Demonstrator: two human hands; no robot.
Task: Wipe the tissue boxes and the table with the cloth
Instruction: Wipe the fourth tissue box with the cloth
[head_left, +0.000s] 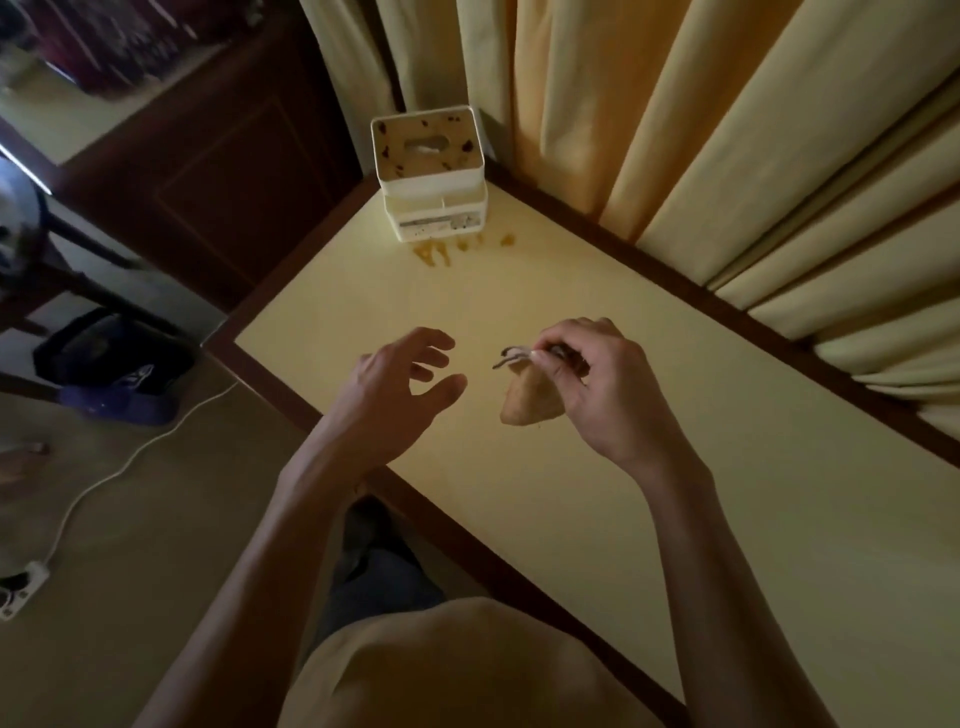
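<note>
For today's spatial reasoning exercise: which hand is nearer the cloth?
Right. The right hand pinches the cloth above the table; the left hand hovers open just beside it, not touching.

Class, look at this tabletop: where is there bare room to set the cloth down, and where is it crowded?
Bare room: the wide stretch of table right of the right hand, out to the curtain-side rim, and the strip between both hands and the orange stains. Crowded: the far corner, where the tissue box stands with the stains in front. The left hand hovers open; the right pinches the cloth.
</note>
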